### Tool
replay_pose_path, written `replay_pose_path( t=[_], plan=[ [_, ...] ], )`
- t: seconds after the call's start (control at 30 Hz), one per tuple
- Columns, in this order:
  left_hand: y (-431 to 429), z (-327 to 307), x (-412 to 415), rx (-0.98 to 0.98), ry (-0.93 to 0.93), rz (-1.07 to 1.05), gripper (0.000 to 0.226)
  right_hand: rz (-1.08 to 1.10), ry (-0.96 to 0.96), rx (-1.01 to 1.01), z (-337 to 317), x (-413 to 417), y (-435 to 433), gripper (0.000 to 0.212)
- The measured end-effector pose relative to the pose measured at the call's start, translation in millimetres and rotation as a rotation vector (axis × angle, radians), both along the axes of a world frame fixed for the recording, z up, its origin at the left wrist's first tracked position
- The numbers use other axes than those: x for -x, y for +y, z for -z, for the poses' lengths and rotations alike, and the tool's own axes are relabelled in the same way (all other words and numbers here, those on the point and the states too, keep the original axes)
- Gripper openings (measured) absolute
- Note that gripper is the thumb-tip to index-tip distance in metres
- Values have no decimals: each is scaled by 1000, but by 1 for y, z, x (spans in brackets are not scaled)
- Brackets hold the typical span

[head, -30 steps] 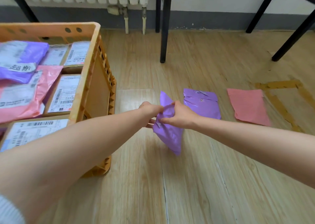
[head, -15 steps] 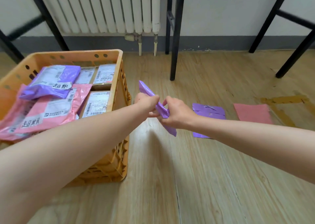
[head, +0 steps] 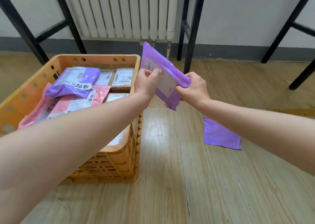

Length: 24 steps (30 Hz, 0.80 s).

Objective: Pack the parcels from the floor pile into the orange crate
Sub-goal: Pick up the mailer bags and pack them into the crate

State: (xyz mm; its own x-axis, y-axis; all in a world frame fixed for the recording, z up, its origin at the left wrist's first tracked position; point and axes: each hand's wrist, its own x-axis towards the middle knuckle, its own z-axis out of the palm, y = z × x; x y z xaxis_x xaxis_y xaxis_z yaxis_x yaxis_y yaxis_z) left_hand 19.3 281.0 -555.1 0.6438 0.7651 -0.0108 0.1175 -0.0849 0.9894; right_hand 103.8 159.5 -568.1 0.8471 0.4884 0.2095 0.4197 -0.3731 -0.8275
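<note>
Two hands grip one purple parcel [head: 166, 73]: the left hand [head: 147, 82] pinches its left edge over the white label, fingers curled, and the right hand [head: 194, 87] bunches the right edge in a closed fist. The parcel hangs tilted in the air (label side facing the camera), just beside the right rim of the orange crate [head: 95, 57] and clear of it. Inside the crate lie a purple mailer [head: 75, 82], a pink mailer [head: 71, 104] and labelled cardboard boxes [head: 119, 78]. A second purple parcel [head: 219, 135] lies flat on the wooden floor [head: 187, 172] to the right, partly hidden by the right forearm. Behind stand a white radiator [head: 122, 10] and black table legs [head: 190, 36].
</note>
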Motion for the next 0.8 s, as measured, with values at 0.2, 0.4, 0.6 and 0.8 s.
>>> replay_pose_path(
  t=[0.2, 0.4, 0.6, 0.8],
  plan=[
    [20, -7, 9, 126, -109, -62, 61, 39, 336, -326, -17, 11, 20, 22],
    [32, -7, 16, 187, -89, -98, 67, 6, 520, -475, -23, 27, 42, 30],
    [52, -4, 30, 41, 0, -142, 57, -67, 722, -474, -23, 37, 51, 31],
    [76, 1, 54, -35, 56, -165, 56, -118, 534, -179, -12, 41, 64, 19]
  ],
)
